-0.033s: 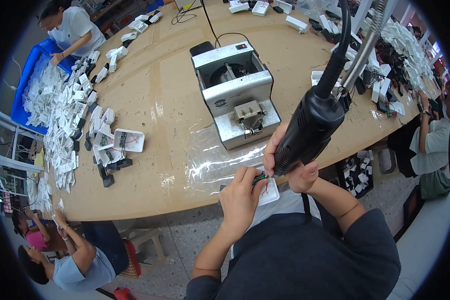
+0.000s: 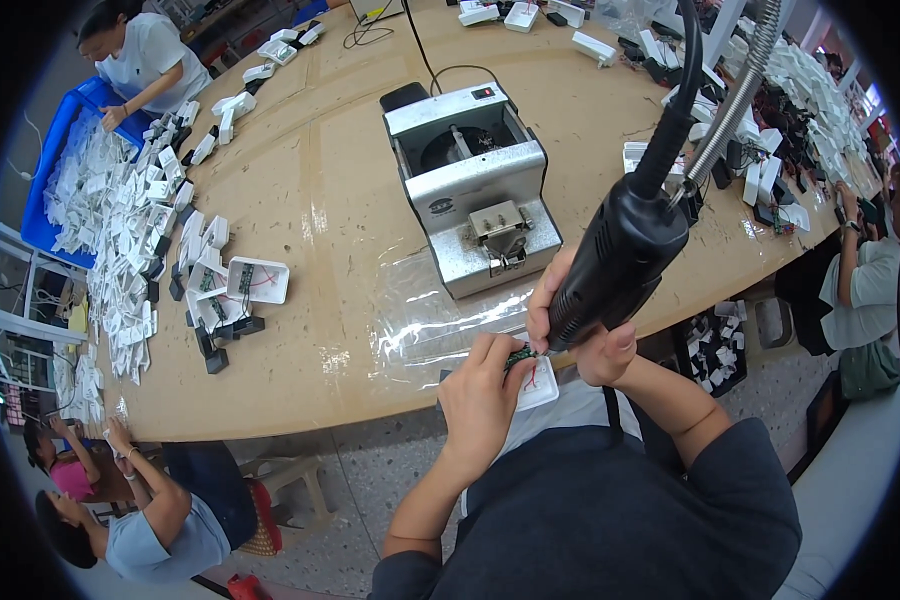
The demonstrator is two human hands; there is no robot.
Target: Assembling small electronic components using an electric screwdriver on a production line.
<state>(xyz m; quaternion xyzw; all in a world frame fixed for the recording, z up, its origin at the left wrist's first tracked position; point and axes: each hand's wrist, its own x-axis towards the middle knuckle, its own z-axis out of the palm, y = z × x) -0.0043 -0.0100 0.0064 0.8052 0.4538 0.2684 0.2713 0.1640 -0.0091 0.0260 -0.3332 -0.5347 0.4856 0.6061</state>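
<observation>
My right hand (image 2: 582, 335) is wrapped around a black electric screwdriver (image 2: 622, 258) that hangs from a black cable. Its tip points down at a small green circuit board (image 2: 520, 356). The board sits in a white plastic housing (image 2: 542, 388). My left hand (image 2: 482, 392) holds that housing at the near edge of the wooden table (image 2: 320, 200), its fingers pinching around the board. Both hands are close together, just in front of my dark apron.
A grey metal machine (image 2: 475, 190) stands on the table beyond my hands, with a clear plastic sheet (image 2: 435, 310) before it. A white tray (image 2: 258, 280), heaps of white housings (image 2: 120, 230) and a blue bin (image 2: 48, 170) lie left. Other people sit at the far left (image 2: 135, 50), lower left (image 2: 150, 520) and right (image 2: 870, 285).
</observation>
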